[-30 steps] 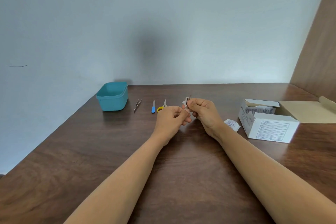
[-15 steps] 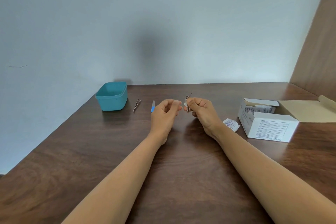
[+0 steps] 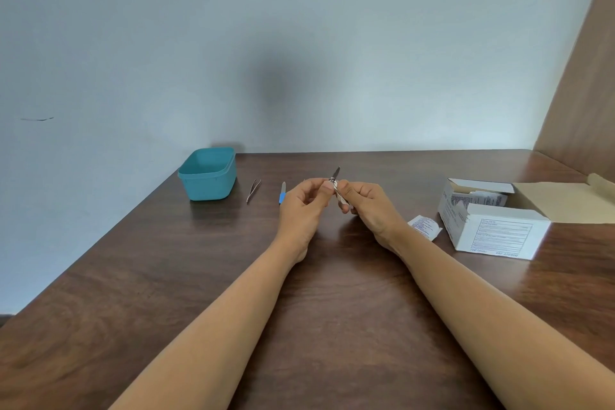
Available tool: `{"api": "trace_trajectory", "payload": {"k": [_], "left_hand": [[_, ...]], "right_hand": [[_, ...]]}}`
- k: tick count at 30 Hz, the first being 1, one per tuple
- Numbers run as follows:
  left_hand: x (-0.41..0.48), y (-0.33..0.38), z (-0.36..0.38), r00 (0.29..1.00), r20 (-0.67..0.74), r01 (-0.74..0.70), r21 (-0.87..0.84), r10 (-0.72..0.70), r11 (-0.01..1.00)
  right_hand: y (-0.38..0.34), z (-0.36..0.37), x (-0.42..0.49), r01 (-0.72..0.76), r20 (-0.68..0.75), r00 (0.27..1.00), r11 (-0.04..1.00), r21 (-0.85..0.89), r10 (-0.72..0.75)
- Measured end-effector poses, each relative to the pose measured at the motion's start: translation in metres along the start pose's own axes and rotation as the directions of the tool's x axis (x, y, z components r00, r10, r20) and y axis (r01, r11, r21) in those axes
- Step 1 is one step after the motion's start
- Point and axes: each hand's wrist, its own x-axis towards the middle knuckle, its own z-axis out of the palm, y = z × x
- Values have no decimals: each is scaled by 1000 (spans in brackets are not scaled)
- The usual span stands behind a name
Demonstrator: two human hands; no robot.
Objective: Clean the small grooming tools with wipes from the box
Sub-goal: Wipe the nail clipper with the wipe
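Item in hand: small silver metal nail clipper [image 3: 340,194], held above the dark wooden table [image 3: 316,309], well left of the white cardboard wipe box [image 3: 492,233].
Long axis: tilted; the lever tip points up and away, the body runs down toward the right palm.
Right hand [image 3: 369,206]: fingers curled round the lower body in a close hold.
Left hand [image 3: 301,206]: thumb and forefinger pinch the hinge end; no wipe can be made out between them.
Deciding relation: the lever stands clear above both holds, nearer the left fingertips, so the left hand probably does the rubbing.
Waiting: slim metal tweezers [image 3: 253,190] and blue-handled nail file [image 3: 282,193], further left of the box.
Loose: torn white packet [image 3: 424,226], just left of the box.
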Motion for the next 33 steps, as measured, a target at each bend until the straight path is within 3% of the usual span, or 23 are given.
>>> {"api": "trace_trajectory", "payload": {"k": [4, 13, 18, 33], "left_hand": [[2, -2, -1, 999, -28, 21, -35, -22, 999], [3, -4, -2, 999, -36, 29, -36, -30, 999], [5, -6, -4, 998, -57, 25, -73, -29, 997], [3, -1, -6, 998, -39, 47, -29, -48, 998]], "right_hand": [[2, 0, 0, 10, -5, 1000, 1000, -20, -10], [2, 1, 0, 71, -186, 982, 987, 146, -43], [3, -2, 2, -16, -213, 976, 987, 163, 51], [1, -7, 0, -64, -21, 997, 982, 175, 68]]}}
